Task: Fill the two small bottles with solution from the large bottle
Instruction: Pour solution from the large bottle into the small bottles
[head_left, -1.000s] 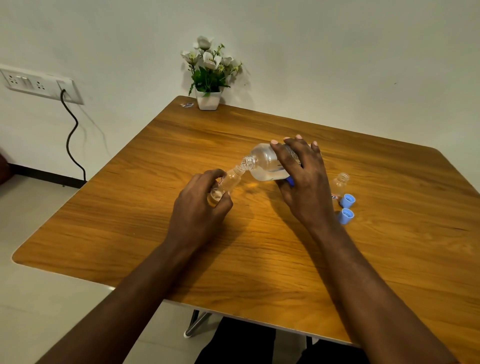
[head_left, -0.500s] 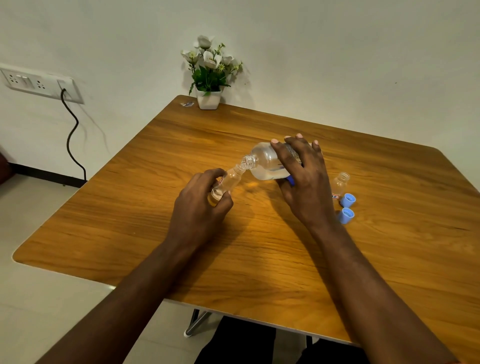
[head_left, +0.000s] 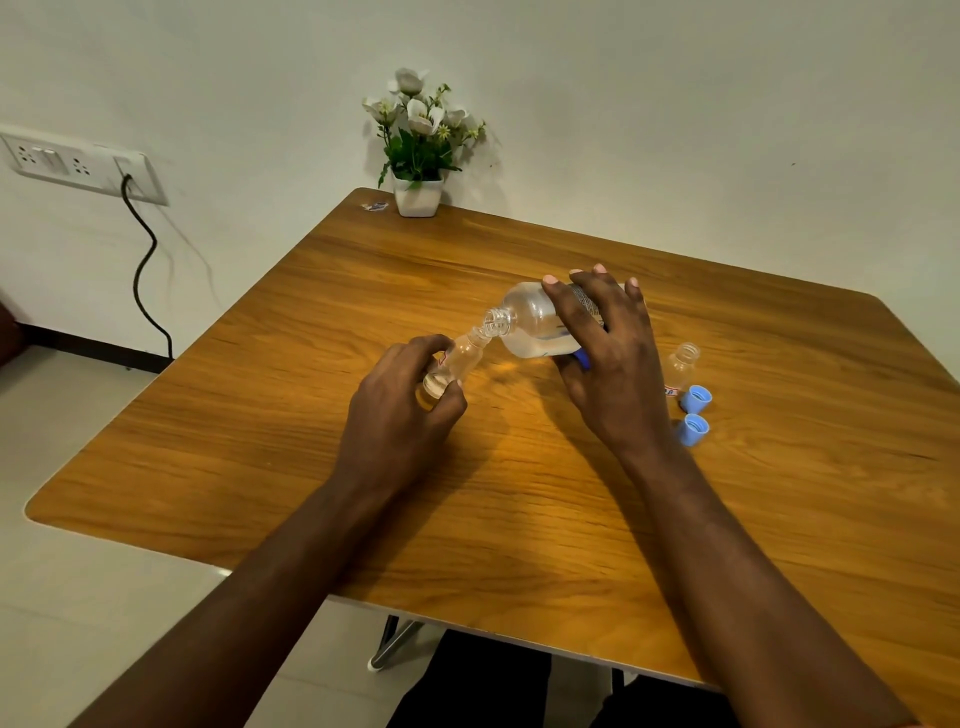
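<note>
Centre frame, the right hand (head_left: 608, 364) grips the large bottle (head_left: 530, 327), its neck slanting down-left into the tilted small bottle (head_left: 462, 358) held by the left hand (head_left: 400, 410); the second small bottle (head_left: 683, 364) stands further right.

The table (head_left: 363, 291) is honey-brown with streaked wood grain. The large bottle (head_left: 530, 325) in the right hand (head_left: 608, 364) is clear with blue markings. The small bottle (head_left: 462, 356) in the left hand (head_left: 400, 415) is clear, amber-tinted at its base. Just right of the right hand lie a near cap (head_left: 693, 430) and a far cap (head_left: 696, 399), both light blue.
</note>
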